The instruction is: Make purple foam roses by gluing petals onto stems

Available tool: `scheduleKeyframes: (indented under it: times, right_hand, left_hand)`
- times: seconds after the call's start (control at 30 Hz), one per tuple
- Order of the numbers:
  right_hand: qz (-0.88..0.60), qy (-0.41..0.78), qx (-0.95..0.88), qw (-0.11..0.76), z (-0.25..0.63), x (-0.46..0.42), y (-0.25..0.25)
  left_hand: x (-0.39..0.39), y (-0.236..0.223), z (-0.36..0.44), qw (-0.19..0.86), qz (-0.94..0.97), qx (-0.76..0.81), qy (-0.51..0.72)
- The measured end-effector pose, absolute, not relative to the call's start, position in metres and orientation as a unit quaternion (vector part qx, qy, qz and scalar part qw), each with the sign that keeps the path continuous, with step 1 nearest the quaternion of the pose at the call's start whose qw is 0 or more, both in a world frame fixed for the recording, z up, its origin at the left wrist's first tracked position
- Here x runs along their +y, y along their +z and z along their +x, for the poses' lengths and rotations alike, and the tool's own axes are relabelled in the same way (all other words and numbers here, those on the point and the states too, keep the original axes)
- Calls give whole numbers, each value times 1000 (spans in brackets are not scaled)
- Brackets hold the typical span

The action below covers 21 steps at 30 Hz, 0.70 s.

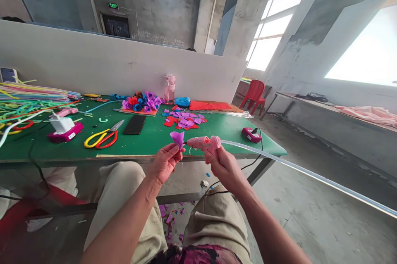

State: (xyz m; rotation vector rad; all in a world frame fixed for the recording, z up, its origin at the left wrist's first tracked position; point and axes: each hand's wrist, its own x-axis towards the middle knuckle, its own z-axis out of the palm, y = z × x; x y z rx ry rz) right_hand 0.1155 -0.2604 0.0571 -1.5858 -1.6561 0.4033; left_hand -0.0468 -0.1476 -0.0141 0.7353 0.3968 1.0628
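Note:
My left hand [166, 161] pinches a purple paper flower [178, 139] by its base, just past the front edge of the table. In my right hand [225, 167] is a pink hot glue gun [203, 143], its nozzle pointing left at the flower's side; whether the tip touches the paper I cannot tell. A long clear glue stick [297, 167] runs out of the gun's back toward the right. Beyond my hands lies a heap of loose purple, red and blue paper petals [186, 120]. Finished paper flowers [142, 102] are piled behind them to the left.
On the green table [155, 136] lie scissors [105, 135], a black phone [135, 124] and two magenta power sockets [252, 134], [66, 132]. Coloured stems [34, 98] spread at left. A pink bottle [170, 89] stands before the white partition [124, 63]. A cord hangs below the gun.

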Motion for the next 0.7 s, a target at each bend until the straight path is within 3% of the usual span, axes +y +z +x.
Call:
scheduleKeyframes:
  times: [0.7]
  right_hand:
    - [-621,153,-655,401,115,-262,61]
  left_hand:
    - [-149,-11,-47,777,337,199,494]
